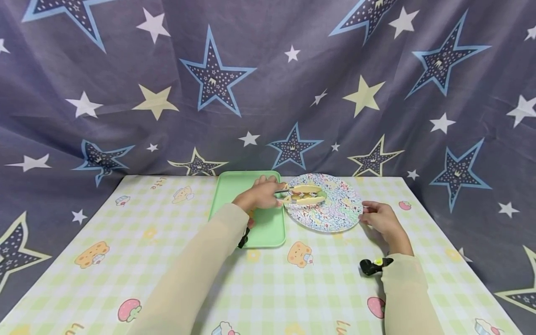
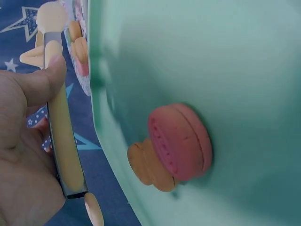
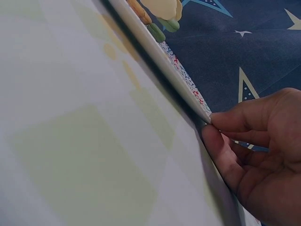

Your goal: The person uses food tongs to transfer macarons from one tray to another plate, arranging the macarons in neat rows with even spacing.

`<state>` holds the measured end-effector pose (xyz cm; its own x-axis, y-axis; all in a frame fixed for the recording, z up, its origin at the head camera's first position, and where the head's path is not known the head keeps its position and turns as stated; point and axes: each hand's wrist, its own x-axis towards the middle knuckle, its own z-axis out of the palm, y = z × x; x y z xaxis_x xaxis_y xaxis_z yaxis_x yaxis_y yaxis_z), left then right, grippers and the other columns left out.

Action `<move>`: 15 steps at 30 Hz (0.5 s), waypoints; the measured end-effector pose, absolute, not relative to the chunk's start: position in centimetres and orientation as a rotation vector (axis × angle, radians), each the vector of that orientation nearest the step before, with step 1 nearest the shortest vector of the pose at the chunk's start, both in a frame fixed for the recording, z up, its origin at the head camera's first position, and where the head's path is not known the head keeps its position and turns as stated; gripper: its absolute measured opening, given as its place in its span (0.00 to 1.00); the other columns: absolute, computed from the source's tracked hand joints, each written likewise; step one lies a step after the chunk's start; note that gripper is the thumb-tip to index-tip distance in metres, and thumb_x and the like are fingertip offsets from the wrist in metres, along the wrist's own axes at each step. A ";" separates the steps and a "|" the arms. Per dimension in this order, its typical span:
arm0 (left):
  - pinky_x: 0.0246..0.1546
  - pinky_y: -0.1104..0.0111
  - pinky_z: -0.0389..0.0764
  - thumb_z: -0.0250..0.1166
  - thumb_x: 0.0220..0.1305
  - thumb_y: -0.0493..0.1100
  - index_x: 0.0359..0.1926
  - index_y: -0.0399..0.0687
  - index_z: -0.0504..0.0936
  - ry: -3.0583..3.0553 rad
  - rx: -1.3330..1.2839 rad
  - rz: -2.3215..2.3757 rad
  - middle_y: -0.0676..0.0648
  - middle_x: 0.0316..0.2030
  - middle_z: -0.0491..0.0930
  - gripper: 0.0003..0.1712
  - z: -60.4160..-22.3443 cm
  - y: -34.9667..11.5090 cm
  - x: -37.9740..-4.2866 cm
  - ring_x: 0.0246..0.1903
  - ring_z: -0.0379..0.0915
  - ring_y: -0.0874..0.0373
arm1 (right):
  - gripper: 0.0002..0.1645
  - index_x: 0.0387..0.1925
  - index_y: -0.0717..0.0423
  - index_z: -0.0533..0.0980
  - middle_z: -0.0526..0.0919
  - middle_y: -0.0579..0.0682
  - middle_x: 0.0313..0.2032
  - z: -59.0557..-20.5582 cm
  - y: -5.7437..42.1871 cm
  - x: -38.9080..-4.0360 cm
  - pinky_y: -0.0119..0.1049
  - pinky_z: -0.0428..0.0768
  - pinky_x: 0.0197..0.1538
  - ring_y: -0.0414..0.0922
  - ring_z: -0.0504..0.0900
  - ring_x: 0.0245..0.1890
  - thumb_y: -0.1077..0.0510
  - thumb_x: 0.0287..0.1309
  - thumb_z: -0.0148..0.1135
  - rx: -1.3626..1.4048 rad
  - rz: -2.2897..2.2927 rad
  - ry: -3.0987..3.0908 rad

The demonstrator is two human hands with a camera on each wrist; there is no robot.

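Note:
My left hand (image 1: 264, 193) grips a pair of tongs (image 2: 66, 127) with metal and cream-coloured arms, thumb pressed along one arm. The tongs reach right, over a round plate (image 1: 335, 211) with a colourful squiggle pattern. Brown macarons (image 1: 296, 197) and a green macaron (image 1: 322, 194) show between and beside the tips; whether the tips pinch one I cannot tell. At the plate's right rim my right hand (image 1: 383, 223) pinches the edge between thumb and fingers. Under the left hand lies a green tray (image 1: 268, 232) bearing a pink macaron (image 2: 181, 141) and an orange-brown one (image 2: 143, 165).
A checked tablecloth (image 1: 167, 260) with cartoon prints covers the table. Behind its far edge hangs a dark curtain (image 1: 259, 93) with stars. Tray and plate stand side by side near that edge. Each wrist wears a black camera (image 1: 374, 266).

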<state>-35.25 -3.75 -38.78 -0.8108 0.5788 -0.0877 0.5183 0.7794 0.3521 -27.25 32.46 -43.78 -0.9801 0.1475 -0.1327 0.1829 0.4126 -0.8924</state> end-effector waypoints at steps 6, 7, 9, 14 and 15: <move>0.49 0.62 0.56 0.70 0.66 0.48 0.79 0.51 0.62 2.816 0.878 0.390 0.49 0.53 0.66 0.44 -38.8 -3.5 -35.1 0.48 0.53 0.50 | 0.36 0.71 0.74 0.64 0.74 0.60 0.49 -43.9 32.6 -27.3 0.30 0.81 0.41 0.43 0.75 0.41 0.71 0.63 0.60 0.297 -1.651 2.614; 0.50 0.62 0.56 0.69 0.66 0.48 0.78 0.51 0.62 2.825 0.879 0.369 0.49 0.53 0.66 0.44 -38.8 -3.5 -35.1 0.48 0.53 0.51 | 0.36 0.71 0.74 0.63 0.74 0.60 0.49 -43.9 32.5 -27.3 0.30 0.81 0.41 0.43 0.75 0.41 0.71 0.63 0.59 0.298 -1.650 2.612; 0.50 0.62 0.56 0.69 0.67 0.49 0.78 0.52 0.62 2.837 0.879 0.335 0.50 0.53 0.65 0.43 -38.8 -3.4 -35.1 0.48 0.53 0.51 | 0.36 0.72 0.74 0.63 0.74 0.61 0.50 -43.8 32.5 -27.3 0.30 0.81 0.41 0.43 0.75 0.42 0.71 0.63 0.59 0.299 -1.654 2.604; 0.50 0.62 0.55 0.68 0.67 0.49 0.79 0.53 0.62 2.861 0.886 0.284 0.50 0.52 0.64 0.42 -38.9 -3.2 -35.1 0.47 0.52 0.51 | 0.36 0.72 0.74 0.62 0.74 0.61 0.49 -43.7 32.5 -27.2 0.29 0.81 0.41 0.43 0.75 0.41 0.71 0.63 0.59 0.291 -1.662 2.598; 0.50 0.63 0.55 0.68 0.67 0.50 0.79 0.54 0.62 2.865 0.886 0.278 0.51 0.52 0.64 0.42 -39.0 -3.2 -35.1 0.48 0.52 0.51 | 0.36 0.72 0.74 0.62 0.74 0.61 0.49 -43.7 32.5 -27.2 0.29 0.81 0.41 0.43 0.75 0.41 0.71 0.63 0.59 0.288 -1.662 2.599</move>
<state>-35.11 -3.22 -38.95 -0.8191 0.5694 -0.0693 0.5454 0.8106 0.2133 -27.21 32.48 -43.73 -0.9817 0.1328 -0.1362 0.1794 0.4075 -0.8954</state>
